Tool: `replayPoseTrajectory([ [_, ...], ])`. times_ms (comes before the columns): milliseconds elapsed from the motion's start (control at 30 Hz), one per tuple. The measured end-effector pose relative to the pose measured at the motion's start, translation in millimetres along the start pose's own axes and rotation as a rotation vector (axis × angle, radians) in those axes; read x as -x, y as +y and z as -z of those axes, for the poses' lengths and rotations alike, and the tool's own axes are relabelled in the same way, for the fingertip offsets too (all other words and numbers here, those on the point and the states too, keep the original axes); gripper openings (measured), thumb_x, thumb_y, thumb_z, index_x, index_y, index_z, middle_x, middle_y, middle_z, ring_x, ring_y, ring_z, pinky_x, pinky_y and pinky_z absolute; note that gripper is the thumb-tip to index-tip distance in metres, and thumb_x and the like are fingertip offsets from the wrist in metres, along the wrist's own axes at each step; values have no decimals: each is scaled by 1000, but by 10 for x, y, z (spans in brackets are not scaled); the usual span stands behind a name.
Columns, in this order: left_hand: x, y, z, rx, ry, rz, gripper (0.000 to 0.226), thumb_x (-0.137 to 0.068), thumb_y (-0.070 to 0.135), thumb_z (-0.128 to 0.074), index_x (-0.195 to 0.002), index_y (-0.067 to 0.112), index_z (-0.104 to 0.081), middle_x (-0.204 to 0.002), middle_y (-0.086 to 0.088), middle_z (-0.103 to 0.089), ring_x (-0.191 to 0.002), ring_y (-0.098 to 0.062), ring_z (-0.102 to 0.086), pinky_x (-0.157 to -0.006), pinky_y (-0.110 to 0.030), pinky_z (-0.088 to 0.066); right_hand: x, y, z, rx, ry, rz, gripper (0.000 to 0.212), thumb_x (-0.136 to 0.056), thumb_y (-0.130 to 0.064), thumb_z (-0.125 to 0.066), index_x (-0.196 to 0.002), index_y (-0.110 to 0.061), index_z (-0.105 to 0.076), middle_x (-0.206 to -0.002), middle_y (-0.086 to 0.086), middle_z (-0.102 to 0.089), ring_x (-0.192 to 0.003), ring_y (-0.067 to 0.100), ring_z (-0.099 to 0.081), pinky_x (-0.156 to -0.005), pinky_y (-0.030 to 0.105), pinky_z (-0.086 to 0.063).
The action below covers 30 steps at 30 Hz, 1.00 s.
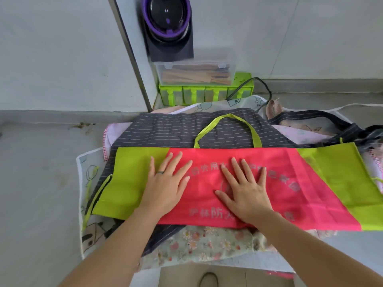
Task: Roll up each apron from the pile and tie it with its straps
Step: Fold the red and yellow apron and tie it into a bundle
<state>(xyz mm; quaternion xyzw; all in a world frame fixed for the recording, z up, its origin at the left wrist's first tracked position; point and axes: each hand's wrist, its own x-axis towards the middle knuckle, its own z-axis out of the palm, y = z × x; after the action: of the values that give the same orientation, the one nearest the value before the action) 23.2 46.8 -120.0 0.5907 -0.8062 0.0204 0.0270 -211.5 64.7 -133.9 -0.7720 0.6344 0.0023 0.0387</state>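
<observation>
A pink and lime-green apron (306,183) lies folded flat on top of the pile, its green neck loop (226,118) pointing away from me. My left hand (165,183) presses flat on it where green meets pink, fingers straight. On the pink middle, over grey printed lettering, my right hand (244,189) also lies flat with fingers spread. A thin green strap (91,201) trails off the apron's left edge. Beneath it sit a dark striped apron (161,129), a floral one (207,243) and pale printed ones (89,168).
The pile rests on a grey counter (41,172). At the back stand a green spice-drawer box (207,93), a clear chopstick box (194,73) and a purple-rimmed black appliance (167,19) with a black cord. The counter's front edge runs below the pile.
</observation>
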Motion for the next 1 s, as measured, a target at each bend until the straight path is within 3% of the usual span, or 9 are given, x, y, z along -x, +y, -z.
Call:
replayPoseTrajectory([
  [200,-19,-482,-142,5,-213,287,69,-89,65,6,-151,38,-5,-161,2,4,-149,-22,0,-114,-60,-3,-2,-20,-23,-18,-8,-12,79,-82,-76,-8,-150,-35,-12,-160,-1,-5,-147,25,-2,-110,68,-1],
  [333,-166,-570,37,70,-289,497,62,-97,57,-13,-153,33,-1,-161,-4,11,-148,-27,6,-115,-61,-1,-24,-13,8,-33,-61,-16,86,-75,-80,6,-150,-37,-2,-160,-4,5,-147,22,7,-110,65,6],
  [400,-161,-436,142,92,-158,424,59,-100,50,-23,-153,27,-12,-161,-7,3,-148,-28,0,-117,-57,-3,-49,-16,32,-53,-81,-14,96,-65,-83,19,-149,-39,2,-159,-5,9,-146,20,12,-110,64,7],
  [467,-36,-175,272,203,14,142,56,-99,48,-28,-149,24,-28,-160,-6,-14,-146,-26,-14,-118,-53,-13,-46,24,118,-144,-102,-6,103,-58,-85,23,-149,-40,3,-159,-8,11,-146,16,14,-111,60,9],
  [567,296,196,330,249,-134,-343,59,-95,54,-30,-149,29,-28,-159,4,-14,-145,-15,-17,-120,-43,-10,120,157,342,-269,-71,128,92,-67,-88,6,-147,-42,3,-158,-11,7,-146,12,11,-116,52,10],
  [633,476,287,242,170,-259,-444,62,-93,51,-34,-151,32,-20,-160,6,-8,-147,-12,-7,-118,-38,2,339,274,418,-220,-96,281,81,-79,-77,-23,-148,-40,-4,-158,-10,2,-146,11,5,-118,49,4],
  [867,450,459,275,41,-332,-259,84,-90,-2,-44,-152,29,4,-161,3,10,-148,-17,6,-121,-38,-2,688,530,285,28,-84,285,83,-60,-24,-63,-140,-18,-42,-140,7,-50,-129,26,-48,-109,51,-33],
  [933,427,527,321,3,-402,-244,87,-91,-3,-44,-152,28,9,-159,1,17,-148,-18,10,-121,-40,-4,659,526,275,44,-75,216,95,-44,-13,-80,-135,-13,-51,-134,10,-56,-122,27,-55,-101,49,-42],
  [1000,392,521,392,-7,-511,-237,83,-95,2,-41,-151,29,15,-157,1,26,-147,-18,15,-121,-42,-2,632,473,312,117,-82,166,96,-48,-11,-83,-138,-8,-47,-139,13,-50,-126,29,-51,-102,46,-39],
])
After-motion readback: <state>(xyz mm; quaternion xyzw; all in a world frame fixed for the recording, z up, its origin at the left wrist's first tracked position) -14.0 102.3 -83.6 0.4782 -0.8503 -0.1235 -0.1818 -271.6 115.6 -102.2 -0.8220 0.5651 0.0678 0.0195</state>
